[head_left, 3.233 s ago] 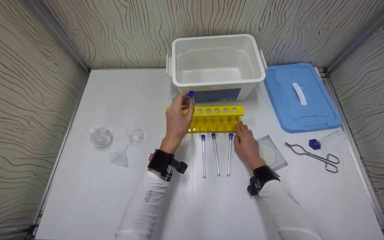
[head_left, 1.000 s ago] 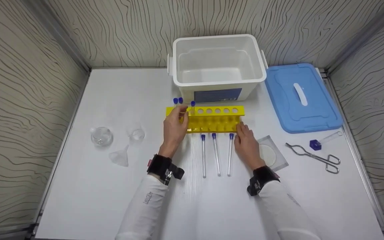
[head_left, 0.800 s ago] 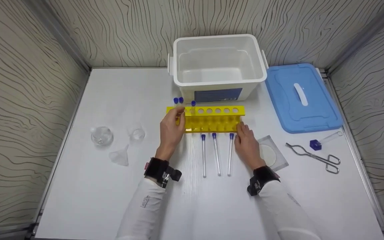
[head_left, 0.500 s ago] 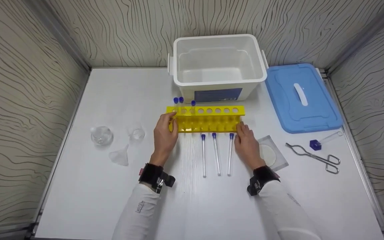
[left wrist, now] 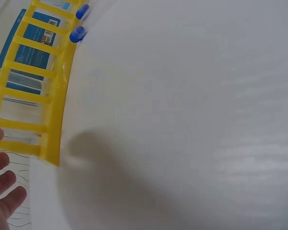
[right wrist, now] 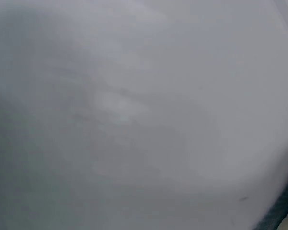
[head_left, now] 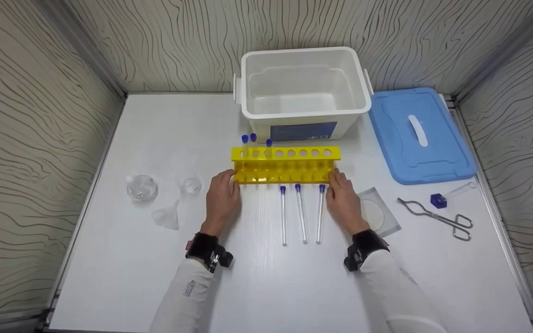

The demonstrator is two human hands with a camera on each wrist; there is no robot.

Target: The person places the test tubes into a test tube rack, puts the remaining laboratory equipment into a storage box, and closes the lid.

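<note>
A yellow test tube rack (head_left: pixel 289 178) stands at the middle of the table, three blue-capped test tubes upright at its left end, one being a test tube (head_left: pixel 269 144). At the rack's left end, my left hand (head_left: pixel 221 198) has fingertips at the edge; in the left wrist view its fingers (left wrist: pixel 4 182) are loosely spread and relaxed. My right hand (head_left: pixel 343 200) rests its fairly straight fingers against the rack's right end. Three more capped tubes lie in front of it, including a test tube (head_left: pixel 301 215). The right wrist view shows only a blurred pale surface.
Behind the rack stands a white bin (head_left: pixel 303 115), its blue lid (head_left: pixel 426 152) to the right. Crucible tongs (head_left: pixel 433 215), a glass tube with a blue hexagonal base (head_left: pixel 438 200) and filter paper (head_left: pixel 372 213) lie right. A glass vessel (head_left: pixel 141 188), small beaker (head_left: pixel 190 186) and funnel (head_left: pixel 167 216) are left.
The left hand lowered a capped test tube into the rack, let go, then moved left and down to the rack's left end. The right hand has stayed at the right end.
</note>
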